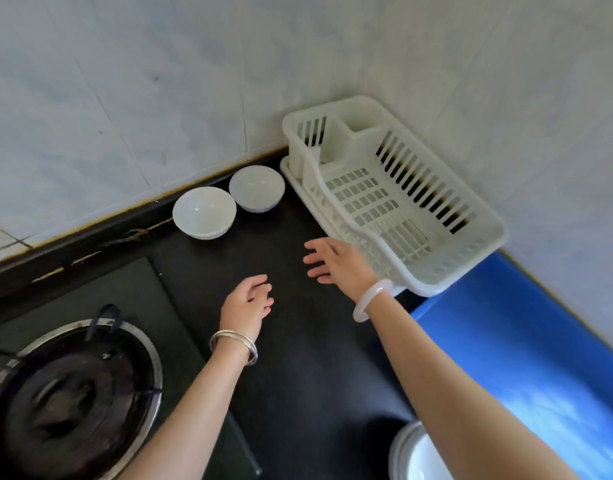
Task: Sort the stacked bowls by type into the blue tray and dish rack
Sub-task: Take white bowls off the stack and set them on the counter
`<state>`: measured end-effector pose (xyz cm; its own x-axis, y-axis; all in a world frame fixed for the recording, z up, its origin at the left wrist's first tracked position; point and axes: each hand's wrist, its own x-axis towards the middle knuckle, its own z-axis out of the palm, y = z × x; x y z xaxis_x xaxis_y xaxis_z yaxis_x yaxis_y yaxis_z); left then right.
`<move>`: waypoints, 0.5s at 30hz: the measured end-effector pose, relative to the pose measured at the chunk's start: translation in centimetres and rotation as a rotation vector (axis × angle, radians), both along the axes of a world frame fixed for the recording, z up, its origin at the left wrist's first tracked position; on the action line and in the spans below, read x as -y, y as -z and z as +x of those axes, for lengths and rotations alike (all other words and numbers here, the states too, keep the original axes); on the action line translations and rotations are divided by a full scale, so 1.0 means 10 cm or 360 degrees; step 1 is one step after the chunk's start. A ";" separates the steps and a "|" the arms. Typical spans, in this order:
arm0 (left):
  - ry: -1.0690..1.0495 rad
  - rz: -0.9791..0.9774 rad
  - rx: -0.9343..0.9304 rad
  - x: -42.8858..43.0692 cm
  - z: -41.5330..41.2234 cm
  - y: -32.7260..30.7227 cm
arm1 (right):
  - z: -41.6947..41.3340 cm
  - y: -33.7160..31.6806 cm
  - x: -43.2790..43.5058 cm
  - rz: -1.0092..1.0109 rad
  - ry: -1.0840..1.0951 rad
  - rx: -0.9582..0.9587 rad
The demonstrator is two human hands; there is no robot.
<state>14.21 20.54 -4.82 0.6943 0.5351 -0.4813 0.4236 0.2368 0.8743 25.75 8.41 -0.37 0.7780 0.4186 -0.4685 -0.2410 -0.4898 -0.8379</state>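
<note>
Two white bowls stand side by side on the black counter by the back wall: a plain one [204, 212] on the left and one with a bluish foot [256, 188] on the right. The cream dish rack [485, 237] sits in the corner with nothing in it. The blue tray [520, 341] lies in front of it on the right. My right hand [336, 261] hovers open beside the rack's front edge, fingers spread toward the bowls. My left hand [248, 306] hangs over the counter, fingers loosely curled, holding nothing.
A gas burner [69, 400] on a dark glass hob fills the lower left. A white dish [414, 455] shows at the bottom edge, partly hidden by my right forearm. Tiled walls close the back and right sides.
</note>
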 end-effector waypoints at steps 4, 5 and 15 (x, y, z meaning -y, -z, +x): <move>0.0499 0.0259 -0.0053 0.63 -0.30 -0.14 | -0.56 -0.14 0.89 -0.0245 0.0066 0.0175; 0.0621 0.0294 -0.0076 0.80 -0.37 -0.15 | -0.71 -0.15 1.11 -0.0326 0.0098 0.0240; 0.1248 0.0614 -0.0129 1.96 -0.95 -0.16 | -1.93 -0.02 2.53 -0.1130 0.0378 0.0517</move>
